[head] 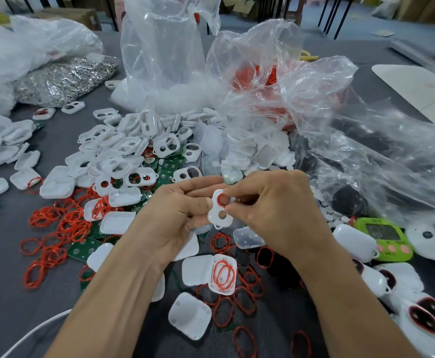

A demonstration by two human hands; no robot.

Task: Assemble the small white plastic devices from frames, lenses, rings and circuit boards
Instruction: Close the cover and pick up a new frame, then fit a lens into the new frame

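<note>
A small white frame (220, 212) with two round holes is held up over the middle of the table. My left hand (177, 213) grips its left edge, thumb on the front. A small red ring (222, 199) sits in the upper hole, and my right hand (270, 210) pinches the frame at that ring. Loose white frames (123, 148) are heaped behind, red rings (58, 228) lie scattered to the left and below, green circuit boards (82, 250) poke out beneath them, and white covers (189, 315) lie near my forearms.
Clear plastic bags (276, 81) of parts stand at the back and right. A bag of metal rings (64, 78) lies back left. A green timer (383, 239) and finished white devices (423, 316) sit at the right. A white cable (30, 334) curves at the lower left.
</note>
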